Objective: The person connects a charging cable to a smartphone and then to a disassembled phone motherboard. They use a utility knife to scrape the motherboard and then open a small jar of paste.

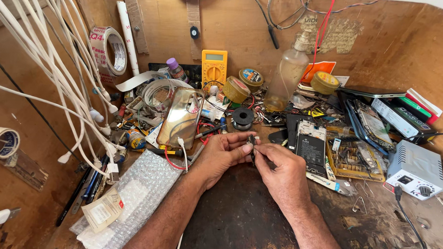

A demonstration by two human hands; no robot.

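In the head view, a small, dark, narrow metal part is pinched between the fingertips of the left hand and the right hand, both clenched on it from opposite sides; its long axis is seen to run roughly upright, and neither hand can be judged nearer. The part is held just above the dark, worn, scuffed bench top, just left of a black rectangular opened phone body, with crinkled clear bubble wrap lying well to the left of that phone.

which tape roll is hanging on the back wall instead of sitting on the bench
The big white printed tape roll, upper left beside the white tube; the yellow rolls sit on the bench.
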